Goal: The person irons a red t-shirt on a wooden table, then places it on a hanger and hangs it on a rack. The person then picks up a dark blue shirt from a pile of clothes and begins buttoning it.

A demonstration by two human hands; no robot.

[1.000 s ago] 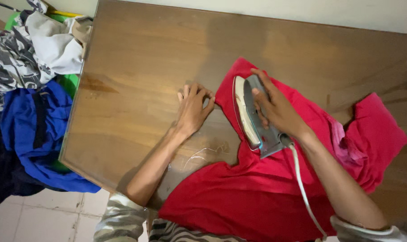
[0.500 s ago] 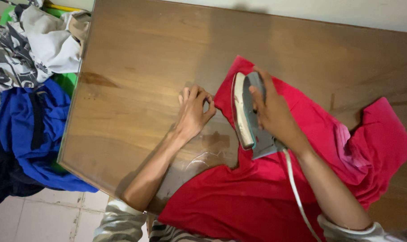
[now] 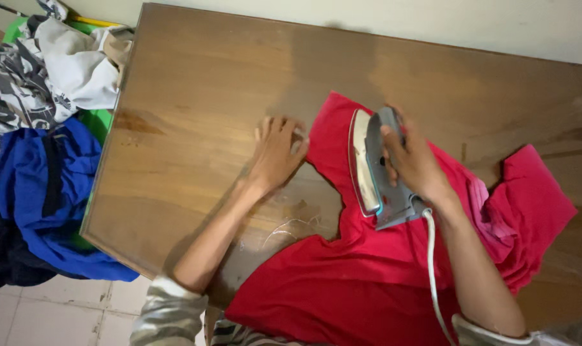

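- On top of the wooden table (image 3: 195, 115), a red shirt (image 3: 368, 282) lies spread flat, covering the near-right part of the top & hanging a bit over the near edge.
- Right hand (image 3: 414, 163) is wrapped round the handle of an iron (image 3: 374, 170), fingers curled tight; grip is closed on it.
- Iron is grey w/ a silver soleplate & sits tipped on its side on the shirt's upper part, soleplate facing left, tip pointing to the far edge.
- White cord (image 3: 432, 269) runs from the iron's back end down along the right forearm, over the shirt, to the near edge.
- Left hand (image 3: 277, 150) lies palm-down, fingers spread a little, holding nothing; its fingertips press at the shirt's left edge, rest of the hand on bare wood.
- Both hands sit close, w/ a strip of red cloth between them.
- Shirt's right sleeve sticks out to the right, inside turned up w/ a paler pink patch near the right wrist.
- Left of the table: a laundry pile (image 3: 41, 83), off the top; grey-white patterned piece & a white piece at the far end, a blue garment (image 3: 47, 192) nearer, touching the table's left edge, dark cloth under it.
- Green basket rim (image 3: 100, 123) peeks out between the clothes.
- Pale floor tiles (image 3: 47, 314) show at near left.
- Striped grey sleeves visible at both elbows.
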